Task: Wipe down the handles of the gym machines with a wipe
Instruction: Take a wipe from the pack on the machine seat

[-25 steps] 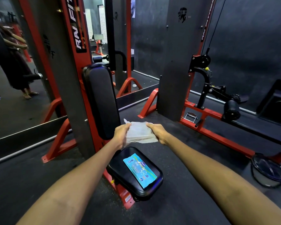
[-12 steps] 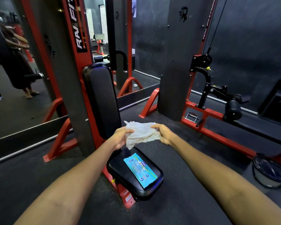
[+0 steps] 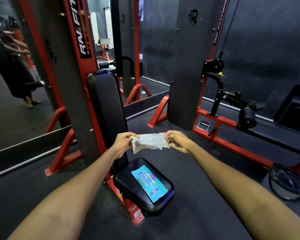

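While stretched flat between both hands above the machine's seat, thin white crumpled wet wipe [image 3: 148, 142], its lower edge ragged and hanging. Left hand [image 3: 123, 142] pinching the wipe's left corner, grip clenched on it with curled fingers; right hand [image 3: 178, 141] pinching the right corner likewise. Below, black padded vinyl seat [image 3: 139, 194] on a red steel machine frame [image 3: 80, 87], bearing a flat blue plastic pack of wipes [image 3: 149, 185] lying diagonally across the cushion. Behind the left hand, tall black padded backrest [image 3: 105, 108], upright. Farther right, small metal cable handle [image 3: 204, 125] resting on a second red frame, well apart from the wipe. Dark rubber floor [image 3: 189, 213] beneath everything.
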`<state>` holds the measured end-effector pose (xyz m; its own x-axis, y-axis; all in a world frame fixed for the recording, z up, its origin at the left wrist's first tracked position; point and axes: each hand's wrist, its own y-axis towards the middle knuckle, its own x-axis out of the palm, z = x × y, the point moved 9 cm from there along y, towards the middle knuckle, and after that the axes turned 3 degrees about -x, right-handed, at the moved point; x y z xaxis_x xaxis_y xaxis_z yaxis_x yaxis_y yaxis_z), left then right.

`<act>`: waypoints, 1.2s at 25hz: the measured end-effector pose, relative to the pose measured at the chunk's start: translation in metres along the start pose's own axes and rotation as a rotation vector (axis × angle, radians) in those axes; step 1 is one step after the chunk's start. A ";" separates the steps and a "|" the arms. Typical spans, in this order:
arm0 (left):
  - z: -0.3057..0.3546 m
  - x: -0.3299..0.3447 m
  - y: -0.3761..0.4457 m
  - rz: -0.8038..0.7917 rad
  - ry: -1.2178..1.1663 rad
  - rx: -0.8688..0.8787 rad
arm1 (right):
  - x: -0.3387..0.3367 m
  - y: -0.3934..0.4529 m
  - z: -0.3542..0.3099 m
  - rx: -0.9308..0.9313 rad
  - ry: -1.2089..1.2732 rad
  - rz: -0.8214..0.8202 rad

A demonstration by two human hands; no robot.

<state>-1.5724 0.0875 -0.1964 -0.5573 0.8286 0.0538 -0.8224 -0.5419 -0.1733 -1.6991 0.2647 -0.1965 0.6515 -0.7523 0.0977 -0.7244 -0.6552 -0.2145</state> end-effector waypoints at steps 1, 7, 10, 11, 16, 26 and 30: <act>0.002 0.000 0.000 0.001 0.085 0.042 | -0.003 0.002 0.001 -0.016 -0.065 0.018; 0.007 0.010 0.000 -0.064 0.169 0.074 | -0.021 0.012 0.004 -0.071 -0.211 0.159; 0.005 0.013 0.002 -0.102 0.121 0.015 | -0.024 0.015 0.005 -0.080 -0.177 0.195; 0.007 0.018 0.000 -0.154 0.211 0.037 | -0.025 0.015 0.005 -0.089 -0.180 0.220; -0.008 0.059 -0.025 -0.516 0.521 -0.111 | -0.020 0.011 -0.004 -0.137 -0.102 0.259; -0.017 0.050 -0.003 -0.280 0.215 -0.167 | 0.021 0.001 -0.010 -0.169 -0.195 0.045; -0.010 0.050 -0.003 -0.190 0.197 -0.146 | 0.037 -0.002 -0.011 -0.251 -0.292 -0.004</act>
<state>-1.5963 0.1323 -0.2030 -0.3504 0.9322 -0.0905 -0.8768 -0.3604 -0.3183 -1.6764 0.2378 -0.1818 0.6650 -0.7222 -0.1903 -0.7308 -0.6818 0.0334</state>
